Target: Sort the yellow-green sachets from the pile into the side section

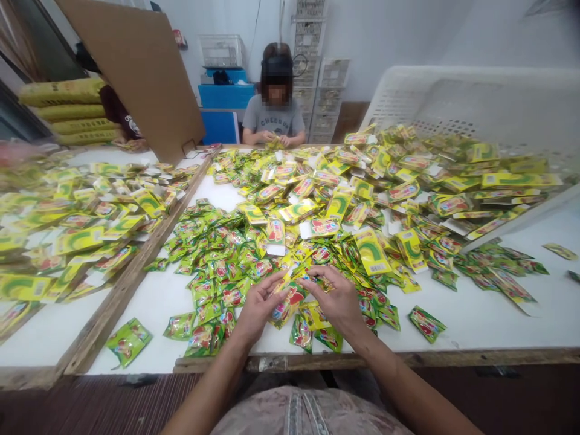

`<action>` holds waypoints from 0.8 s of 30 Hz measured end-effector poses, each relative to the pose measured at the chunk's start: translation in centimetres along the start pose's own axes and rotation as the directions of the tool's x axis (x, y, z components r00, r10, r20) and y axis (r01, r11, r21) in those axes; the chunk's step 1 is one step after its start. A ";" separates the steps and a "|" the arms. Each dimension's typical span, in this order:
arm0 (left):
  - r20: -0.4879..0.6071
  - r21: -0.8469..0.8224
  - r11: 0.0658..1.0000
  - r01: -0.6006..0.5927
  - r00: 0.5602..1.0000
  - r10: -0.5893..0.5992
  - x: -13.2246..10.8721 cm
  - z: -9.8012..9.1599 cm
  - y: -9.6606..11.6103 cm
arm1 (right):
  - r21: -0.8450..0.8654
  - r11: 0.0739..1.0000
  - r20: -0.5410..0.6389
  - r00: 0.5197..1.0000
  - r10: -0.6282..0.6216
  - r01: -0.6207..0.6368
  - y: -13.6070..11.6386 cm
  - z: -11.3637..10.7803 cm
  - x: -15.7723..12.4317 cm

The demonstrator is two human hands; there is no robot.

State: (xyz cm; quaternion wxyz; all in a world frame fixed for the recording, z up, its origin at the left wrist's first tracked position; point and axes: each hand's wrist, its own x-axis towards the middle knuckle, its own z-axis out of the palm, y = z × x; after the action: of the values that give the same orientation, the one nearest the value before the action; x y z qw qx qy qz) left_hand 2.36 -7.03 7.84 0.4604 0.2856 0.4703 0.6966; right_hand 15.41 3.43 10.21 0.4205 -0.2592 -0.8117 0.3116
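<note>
In front of me, my left hand (265, 302) is closed on a small yellow carton (283, 311) with a red and green print, held tilted over the pile. My right hand (335, 299) meets it from the other side, its thumb and fingers pinched together at the carton's upper end. What sits between those right fingertips is too small to make out. Under and around both hands lie many green foil packets (233, 296). Beyond them spreads a heap of yellow cartons (371, 251), several with white flaps standing out.
A wooden strip (136, 272) divides the white table, with more cartons (81, 241) on its left. A white plastic crate (453, 103) lies tipped at the right. Across the table sits a person (274, 115) with hands at some cartons. A cardboard panel (136, 72) stands back left.
</note>
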 end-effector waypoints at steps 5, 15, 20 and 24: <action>0.028 0.001 1.000 0.029 0.999 -0.029 -0.3 0.0 0.1 | 0.179 0.972 0.138 0.982 0.127 -0.151 0.0 -0.6 0.2; -0.048 -0.004 0.998 0.055 0.997 -0.055 -0.3 0.2 0.1 | 0.175 0.966 0.336 0.934 0.125 -0.192 -1.4 0.4 -0.3; -0.082 -0.008 0.999 0.038 0.996 -0.039 -0.3 0.1 0.6 | 0.183 0.949 0.394 0.904 0.169 -0.257 -1.4 1.7 -0.8; -0.011 0.105 0.992 0.071 0.997 -0.071 -0.4 0.0 0.8 | 0.440 0.816 0.414 0.891 0.186 -0.374 -0.4 3.5 -0.8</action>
State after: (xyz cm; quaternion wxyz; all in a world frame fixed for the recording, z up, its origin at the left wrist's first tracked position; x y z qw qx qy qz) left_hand 2.18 -7.48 8.61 0.4675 0.2901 0.5179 0.6550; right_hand 12.76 1.61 8.51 0.2700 -0.1974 -0.7141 0.6150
